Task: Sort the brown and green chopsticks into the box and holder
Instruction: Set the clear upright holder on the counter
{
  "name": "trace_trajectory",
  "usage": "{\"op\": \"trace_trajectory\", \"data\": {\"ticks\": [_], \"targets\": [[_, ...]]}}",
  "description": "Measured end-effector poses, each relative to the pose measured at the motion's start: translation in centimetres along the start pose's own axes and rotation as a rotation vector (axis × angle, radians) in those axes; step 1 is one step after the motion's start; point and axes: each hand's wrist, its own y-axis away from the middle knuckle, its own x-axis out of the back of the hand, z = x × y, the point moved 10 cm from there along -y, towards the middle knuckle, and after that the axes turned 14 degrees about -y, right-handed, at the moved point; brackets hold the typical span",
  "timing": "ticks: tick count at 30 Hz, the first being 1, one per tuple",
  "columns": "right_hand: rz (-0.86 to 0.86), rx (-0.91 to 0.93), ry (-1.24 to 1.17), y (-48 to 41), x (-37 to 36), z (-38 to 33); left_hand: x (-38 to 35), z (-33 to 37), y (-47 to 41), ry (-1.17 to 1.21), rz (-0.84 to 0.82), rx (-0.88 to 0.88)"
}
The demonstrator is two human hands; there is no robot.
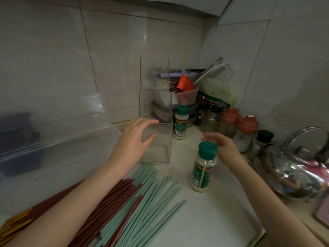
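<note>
At the far left a clear lidded box point(53, 139) is seen on the counter point(204, 220), with something dark blue showing through its wall. In front of it, brown chopsticks point(110, 198) are laid in a loose heap and are crossed by the left forearm. Green chopsticks point(153, 198) are spread just to their right, a few brown ones mixed among them. No chopsticks are seen in the box.

The left hand point(133, 139) is held at the near left corner of a tall clear holder point(158, 148), which stands upright just behind the green tips and has nothing in it. The fingers are spread and lightly bent, with the thumb set apart below them. Nothing is pinched, and whether the wall is actually touched cannot be told.

A green-capped bottle point(180, 122) stands just right of the holder, with stacked tubs point(185, 97) behind it. Nearer, a second bottle point(204, 166) stands upright. The right hand point(224, 147) is held just behind its cap, blurred, its fingers stretched out towards the left and nothing gripped.

Further right, jars with reddish lids point(247, 124) and a steel kettle point(302, 166) are seen.
</note>
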Motion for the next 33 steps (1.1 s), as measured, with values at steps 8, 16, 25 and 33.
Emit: {"op": "trace_trajectory", "data": {"ticks": [8,16,25,33], "targets": [[-0.219,-0.111,0.231,9.5,-2.4,1.8,-0.2,0.0,-0.1,0.005,0.002,0.027],[0.244,0.000,0.119,0.3,0.5,1.6,-0.3,0.1,-0.1,-0.008,-0.005,0.013],[0.260,-0.064,0.178,-10.0,-1.5,3.3,-0.5,-0.1,0.0,0.006,-0.018,0.010],[0.310,-0.030,0.024,-9.3,-0.4,3.6,-0.3,0.0,0.2,0.031,-0.028,0.018]]}}
